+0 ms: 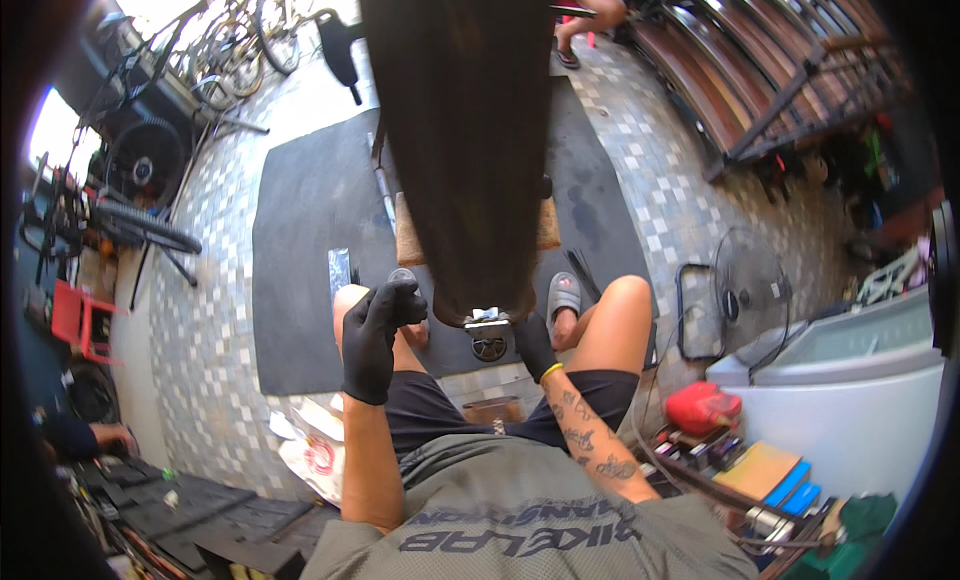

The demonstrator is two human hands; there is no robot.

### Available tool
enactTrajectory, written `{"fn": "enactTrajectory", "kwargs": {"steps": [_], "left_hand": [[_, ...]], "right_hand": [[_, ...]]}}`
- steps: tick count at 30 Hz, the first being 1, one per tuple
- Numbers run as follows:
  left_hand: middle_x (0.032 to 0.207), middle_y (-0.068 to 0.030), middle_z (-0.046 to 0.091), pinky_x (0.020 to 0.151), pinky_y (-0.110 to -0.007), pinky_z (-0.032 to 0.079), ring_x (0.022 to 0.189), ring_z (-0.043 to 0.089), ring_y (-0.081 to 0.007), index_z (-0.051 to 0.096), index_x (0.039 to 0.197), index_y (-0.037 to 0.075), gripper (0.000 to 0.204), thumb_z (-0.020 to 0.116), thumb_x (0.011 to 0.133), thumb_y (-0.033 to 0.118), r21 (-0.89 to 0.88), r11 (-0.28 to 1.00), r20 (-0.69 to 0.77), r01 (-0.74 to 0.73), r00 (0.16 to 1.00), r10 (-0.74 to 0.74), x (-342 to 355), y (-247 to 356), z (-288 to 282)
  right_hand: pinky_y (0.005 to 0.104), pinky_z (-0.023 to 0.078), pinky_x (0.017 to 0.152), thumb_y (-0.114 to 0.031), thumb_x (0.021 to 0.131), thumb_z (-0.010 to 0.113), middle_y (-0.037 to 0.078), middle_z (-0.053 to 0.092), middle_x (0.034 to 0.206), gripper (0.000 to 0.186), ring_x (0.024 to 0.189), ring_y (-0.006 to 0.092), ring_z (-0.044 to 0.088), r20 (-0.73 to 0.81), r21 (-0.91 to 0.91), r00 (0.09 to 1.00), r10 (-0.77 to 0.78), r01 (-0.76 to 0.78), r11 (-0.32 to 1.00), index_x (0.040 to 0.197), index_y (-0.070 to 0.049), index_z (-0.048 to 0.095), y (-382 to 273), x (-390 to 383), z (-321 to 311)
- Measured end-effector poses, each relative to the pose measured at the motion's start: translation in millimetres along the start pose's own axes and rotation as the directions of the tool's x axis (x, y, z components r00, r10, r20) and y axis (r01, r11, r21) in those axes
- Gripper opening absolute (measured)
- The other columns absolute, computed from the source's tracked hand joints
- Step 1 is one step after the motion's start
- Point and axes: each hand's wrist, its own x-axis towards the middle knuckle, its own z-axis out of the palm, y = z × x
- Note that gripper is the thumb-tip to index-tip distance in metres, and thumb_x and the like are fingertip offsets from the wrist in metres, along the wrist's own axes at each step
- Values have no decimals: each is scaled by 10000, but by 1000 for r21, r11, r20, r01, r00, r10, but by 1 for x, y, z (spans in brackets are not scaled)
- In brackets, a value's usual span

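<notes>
A wide dark tyre point(460, 160) looms close in front of me, running from the top of the head view down to the middle. At its lower end is a small silver metal part point(487, 326), with a black round piece point(489, 350) just below. My left hand point(376, 335), in a black glove, is raised left of the tyre with its fingers curled closed; anything inside them is hidden. My right hand point(532, 345), also black-gloved with a yellow cuff, reaches against the right side of the tyre's lower end. Its fingers are hidden there.
A black mat point(310, 200) lies on the tiled floor, with a wooden block point(410, 242) under the tyre. On the right stand a fan point(750, 290), a red container point(703, 408) and a white chest point(830, 430). Bicycles point(240, 60) line the far left. Another person's leg point(590, 20) shows far off.
</notes>
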Motion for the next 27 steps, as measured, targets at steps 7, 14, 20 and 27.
{"fn": "enactTrajectory", "kwargs": {"steps": [7, 14, 20, 27], "left_hand": [[969, -83, 722, 769, -306, 519, 878, 663, -163, 717, 1084, -33, 206, 574, 1052, 112, 471, 871, 81, -142, 990, 118, 1, -10, 2], [983, -120, 725, 814, -330, 586, 893, 698, -186, 708, 1186, -54, 234, 546, 1070, 69, -47, 999, -15, 4, 1000, -5, -1, -11, 6], [1016, -127, 728, 837, -314, 586, 910, 715, -193, 675, 1263, -58, 335, 488, 1113, 175, 49, 999, -23, 9, 1000, -8, -7, -13, 5], [1204, -134, 690, 960, -346, 575, 1074, 696, -209, 565, 1417, -61, 381, 539, 1056, 54, 39, 997, 94, 65, 993, -69, 1, -23, -13]], "right_hand": [[402, 534, 976, -273, 953, 691, 231, 689, 1239, 557, 1118, 346, 686, -144, 107, 957, -251, 267, 958, 1395, 40, 563, -18, 36, 12], [372, 530, 973, -246, 949, 723, 170, 740, 1210, 407, 1126, 267, 711, -87, 462, 982, -169, 190, 866, 1274, -9, 661, -39, 46, 24], [384, 533, 972, -252, 937, 739, 178, 735, 1231, 417, 1138, 294, 711, -62, 391, 972, -227, 233, 890, 1268, -9, 665, -26, 60, 32], [392, 537, 970, -278, 926, 747, 189, 737, 1221, 423, 1146, 322, 710, -126, 437, 972, -196, 232, 869, 1258, -25, 675, -27, 55, 34]]}}
